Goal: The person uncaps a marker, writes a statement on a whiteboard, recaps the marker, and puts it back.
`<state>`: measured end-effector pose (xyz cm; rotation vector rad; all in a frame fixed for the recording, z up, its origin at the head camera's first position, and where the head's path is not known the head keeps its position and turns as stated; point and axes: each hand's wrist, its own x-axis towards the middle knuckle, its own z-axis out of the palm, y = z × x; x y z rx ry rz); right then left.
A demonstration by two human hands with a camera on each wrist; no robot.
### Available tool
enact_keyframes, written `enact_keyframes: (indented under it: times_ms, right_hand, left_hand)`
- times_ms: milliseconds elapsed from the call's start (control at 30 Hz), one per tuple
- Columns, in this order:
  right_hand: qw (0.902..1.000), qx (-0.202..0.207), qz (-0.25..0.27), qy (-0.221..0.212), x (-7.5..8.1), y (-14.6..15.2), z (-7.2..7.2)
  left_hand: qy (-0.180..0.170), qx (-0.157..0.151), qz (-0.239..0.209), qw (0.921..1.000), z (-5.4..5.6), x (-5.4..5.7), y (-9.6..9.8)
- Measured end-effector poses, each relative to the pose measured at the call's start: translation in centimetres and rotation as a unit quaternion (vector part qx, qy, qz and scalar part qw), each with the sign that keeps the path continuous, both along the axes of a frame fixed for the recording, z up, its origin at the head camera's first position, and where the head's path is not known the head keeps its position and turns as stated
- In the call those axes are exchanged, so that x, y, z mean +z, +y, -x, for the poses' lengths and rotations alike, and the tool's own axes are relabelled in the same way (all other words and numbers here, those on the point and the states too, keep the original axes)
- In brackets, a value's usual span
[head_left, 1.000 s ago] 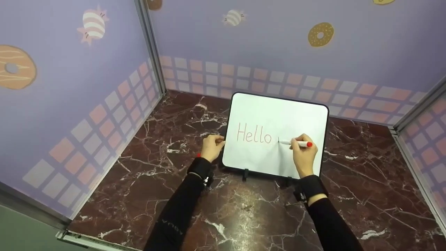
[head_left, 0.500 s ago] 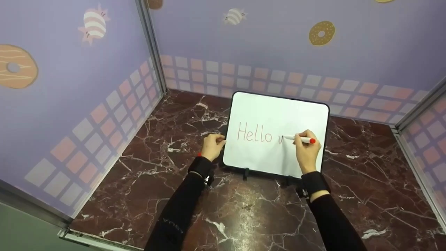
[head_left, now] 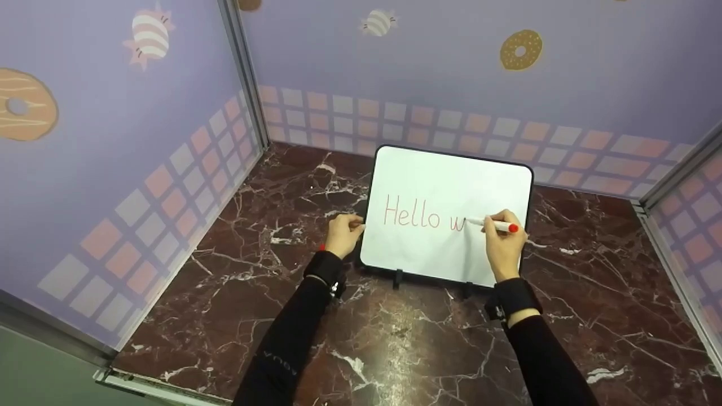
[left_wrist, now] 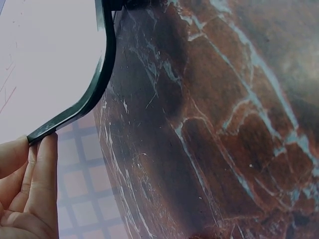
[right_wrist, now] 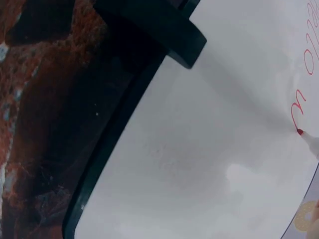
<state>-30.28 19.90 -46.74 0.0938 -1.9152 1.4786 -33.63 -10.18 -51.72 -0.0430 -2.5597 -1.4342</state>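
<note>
A whiteboard (head_left: 428,175) with a black frame leans upright on small black stand feet, with "Hello w" in thin red strokes across its middle. My right hand (head_left: 505,242) grips a white marker (head_left: 479,221) with a red end, and in the right wrist view the red marker tip (right_wrist: 299,132) touches the board at the end of the "w". At the board's left side, my left hand (head_left: 343,235) pinches the black frame (left_wrist: 75,112) between thumb and fingers; the left wrist view shows this hold close up. Part of the right hand lies outside the right wrist view.
The board stands on a dark red marbled tabletop (head_left: 225,304). Purple walls (head_left: 316,51) with candy and doughnut pictures enclose the back and both sides. A black stand foot (head_left: 398,279) juts forward below the board's lower edge.
My right hand has moved right with the marker, and a short first stroke after "Hello" has grown into a "w". The left hand keeps its place on the frame.
</note>
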Motion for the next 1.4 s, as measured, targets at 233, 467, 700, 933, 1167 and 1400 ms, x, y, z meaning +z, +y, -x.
enact_keyframes:
  times_ms: [233, 467, 700, 933, 1167, 1400]
  right_hand:
    - [0.9990, 0.005, 0.043, 0.015, -0.3, 0.6, 0.1]
    - [0.9988, 0.005, 0.046, 0.015, -0.5, 0.9, 0.2]
    - [0.9989, -0.043, 0.020, 0.003, 0.0, 0.7, 0.0]
    - [0.9985, -0.045, 0.000, -0.031, 0.0, 0.8, -0.2]
    - [0.9985, -0.047, 0.018, -0.020, 0.3, 0.4, 0.1]
    - [0.9972, -0.046, 0.057, 0.011, 0.1, 1.3, 0.2]
  left_hand:
    - [-0.009, -0.001, -0.007, 0.9999, 0.1, 0.0, 0.0]
    - [-0.007, -0.007, -0.002, 1.0000, 0.1, 0.1, -0.1]
    - [0.000, -0.009, -0.004, 1.0000, 0.0, -0.1, -0.2]
    - [0.002, -0.005, 0.002, 1.0000, 0.1, -0.1, -0.1]
    - [0.007, -0.007, 0.002, 0.9999, 0.0, -0.2, 0.0]
    - [0.004, -0.005, -0.007, 1.0000, 0.1, -0.2, -0.1]
